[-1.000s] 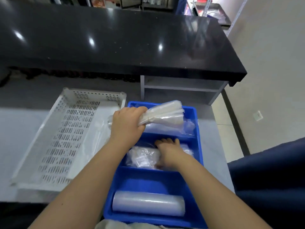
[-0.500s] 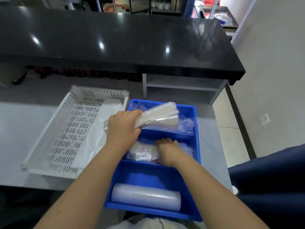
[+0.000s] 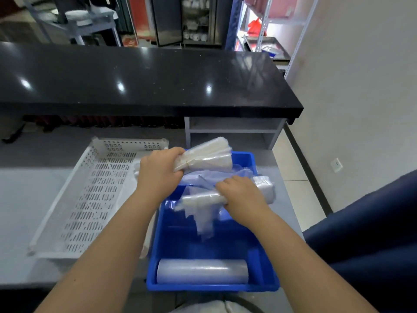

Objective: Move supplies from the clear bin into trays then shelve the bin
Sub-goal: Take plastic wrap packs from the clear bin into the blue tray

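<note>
A blue divided tray (image 3: 171, 263) sits on the grey counter in front of me. My left hand (image 3: 158, 175) is shut on a banded bundle of clear plastic bags (image 3: 207, 158), held above the tray's far end. My right hand (image 3: 241, 195) grips a second bundle of clear bags (image 3: 200, 199), lifted over the middle compartment with loose ends hanging down. A roll of clear film (image 3: 202, 271) lies in the near compartment. More loose plastic (image 3: 239, 171) fills the far compartment. No clear bin is in view.
A white perforated tray (image 3: 90, 195) lies left of the blue one, with plastic along its right side. A black countertop (image 3: 140, 80) runs across behind. A metal shelving rack (image 3: 270, 30) stands far right. Dark blue fabric (image 3: 372, 233) is at my right.
My right hand has closed on the bag bundle in the middle compartment and raised it. The left hand keeps its bundle. The camera has tilted up, showing more of the room.
</note>
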`<state>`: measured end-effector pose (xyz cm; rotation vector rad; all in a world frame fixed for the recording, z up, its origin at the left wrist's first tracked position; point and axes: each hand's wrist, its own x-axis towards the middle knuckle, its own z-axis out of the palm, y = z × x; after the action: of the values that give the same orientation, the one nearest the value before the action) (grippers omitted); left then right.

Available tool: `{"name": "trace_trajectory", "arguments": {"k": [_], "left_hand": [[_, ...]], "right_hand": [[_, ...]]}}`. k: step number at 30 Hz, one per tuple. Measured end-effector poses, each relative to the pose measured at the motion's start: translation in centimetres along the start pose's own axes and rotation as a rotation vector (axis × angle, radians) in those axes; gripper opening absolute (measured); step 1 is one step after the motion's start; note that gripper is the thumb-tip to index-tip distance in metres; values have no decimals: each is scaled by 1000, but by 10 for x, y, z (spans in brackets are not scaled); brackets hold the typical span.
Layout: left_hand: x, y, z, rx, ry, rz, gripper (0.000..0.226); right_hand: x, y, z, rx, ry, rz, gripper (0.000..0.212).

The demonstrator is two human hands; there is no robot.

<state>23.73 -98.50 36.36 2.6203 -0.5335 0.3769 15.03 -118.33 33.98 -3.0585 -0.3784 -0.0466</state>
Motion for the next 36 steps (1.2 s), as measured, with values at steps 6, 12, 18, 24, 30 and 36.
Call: {"name": "trace_trajectory", "arguments": {"k": [6, 12, 18, 24, 30, 36], "left_hand": [[-1, 18, 21, -55, -196, 35, 41], [-12, 24, 38, -49, -296, 78, 41], [-38, 28, 65, -29, -375, 169, 37], [-55, 16, 91, 44, -509, 168, 42], [-47, 6, 85, 11, -270, 142, 37], [-26, -21, 15, -93, -22, -31, 38]], "right_hand": [[-32, 17, -44, 65, 72, 133, 15], [-57, 40, -76, -6, 101, 255, 12], [-75, 53, -73, 9, 49, 400, 20], [-68, 45, -64, 20, -32, 402, 11], [-50, 31, -59, 41, -27, 354, 22], [-13, 11, -64, 52, 10, 214, 13]]}}
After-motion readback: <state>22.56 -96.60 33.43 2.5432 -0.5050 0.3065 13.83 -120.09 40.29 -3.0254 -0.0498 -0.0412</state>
